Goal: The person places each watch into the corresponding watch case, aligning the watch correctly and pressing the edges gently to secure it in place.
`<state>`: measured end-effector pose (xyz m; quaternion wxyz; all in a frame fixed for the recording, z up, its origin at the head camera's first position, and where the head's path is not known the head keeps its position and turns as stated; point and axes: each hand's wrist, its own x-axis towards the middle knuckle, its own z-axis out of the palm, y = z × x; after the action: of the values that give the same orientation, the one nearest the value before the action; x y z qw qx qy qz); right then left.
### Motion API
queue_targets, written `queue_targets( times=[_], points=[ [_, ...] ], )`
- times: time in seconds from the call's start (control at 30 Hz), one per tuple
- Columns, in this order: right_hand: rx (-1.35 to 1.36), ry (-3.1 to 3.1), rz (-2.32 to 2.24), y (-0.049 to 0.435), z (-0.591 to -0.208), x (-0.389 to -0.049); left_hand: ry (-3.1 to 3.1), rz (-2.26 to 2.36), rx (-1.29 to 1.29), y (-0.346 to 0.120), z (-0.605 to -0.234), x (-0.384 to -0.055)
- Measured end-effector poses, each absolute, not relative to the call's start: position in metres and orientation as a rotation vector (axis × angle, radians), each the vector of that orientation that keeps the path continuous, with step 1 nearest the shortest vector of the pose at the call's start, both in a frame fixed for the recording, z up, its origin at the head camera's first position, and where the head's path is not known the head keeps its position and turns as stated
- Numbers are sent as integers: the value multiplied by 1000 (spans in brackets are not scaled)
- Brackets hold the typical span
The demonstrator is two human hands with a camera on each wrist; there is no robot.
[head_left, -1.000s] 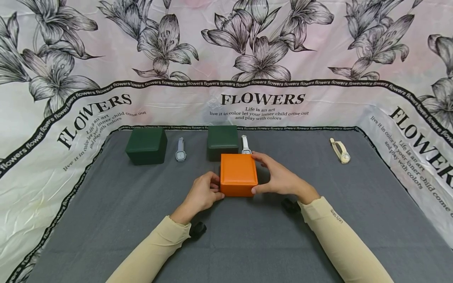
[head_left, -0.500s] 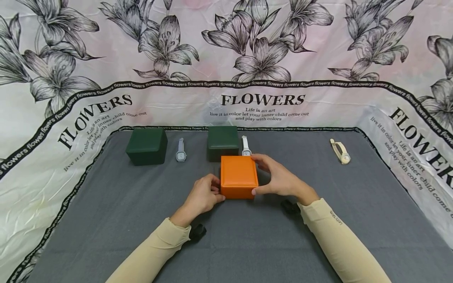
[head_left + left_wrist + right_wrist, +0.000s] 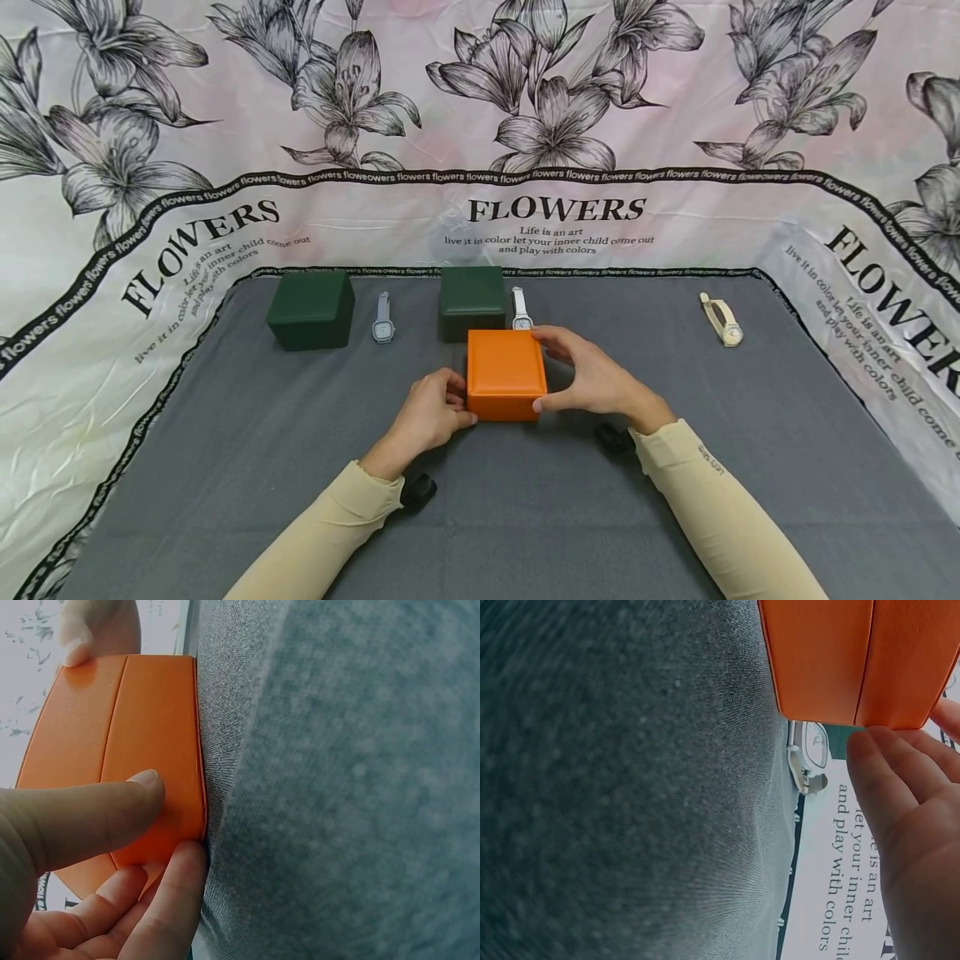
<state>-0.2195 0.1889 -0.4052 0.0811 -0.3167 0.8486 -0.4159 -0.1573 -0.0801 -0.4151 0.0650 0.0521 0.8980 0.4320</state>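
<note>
A closed orange watch box (image 3: 506, 371) sits on the grey cloth between the two hands. The left hand (image 3: 426, 414) grips its lower left side; in the left wrist view the thumb (image 3: 135, 806) lies over the orange face and the fingers curl at the bottom edge. On the other side, the right hand (image 3: 596, 379) holds the box with its thumb at the front right corner and fingers at the back right corner. In the right wrist view, those fingertips (image 3: 866, 746) touch the box's side. The lid seam shows as a thin line around it.
Behind the orange box stand a green box (image 3: 472, 304) and a white watch (image 3: 521, 308), partly hidden. Farther left are another green box (image 3: 311, 308) and a pale blue watch (image 3: 383, 318). A cream watch (image 3: 722, 321) lies at right. A floral curtain (image 3: 555, 100) rises behind.
The orange box and both hands have shifted very slightly toward the person compared with a second ago. The green boxes and the watches stay where they were.
</note>
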Motion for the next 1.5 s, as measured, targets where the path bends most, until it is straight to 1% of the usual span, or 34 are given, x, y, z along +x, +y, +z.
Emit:
queue_targets(
  times=[0.37,0.83,1.17,1.2,1.5],
  points=[
    [-976,2586,-1201,189,-401,-220,2706,1310,155,-80,-415,-159],
    [-917,2625,-1177,187,-398,-224,2716,1290,160,-81,-415,-161],
    [-847,2558,-1269,184,-388,-229,2716,1271,154,-81,-413,-163],
    [-845,2553,-1279,185,-392,-232,2717,1273,154,-81,-413,-163],
    [-793,2414,-1408,183,-389,-240,2719,1289,154,-80,-414,-162]
  ],
)
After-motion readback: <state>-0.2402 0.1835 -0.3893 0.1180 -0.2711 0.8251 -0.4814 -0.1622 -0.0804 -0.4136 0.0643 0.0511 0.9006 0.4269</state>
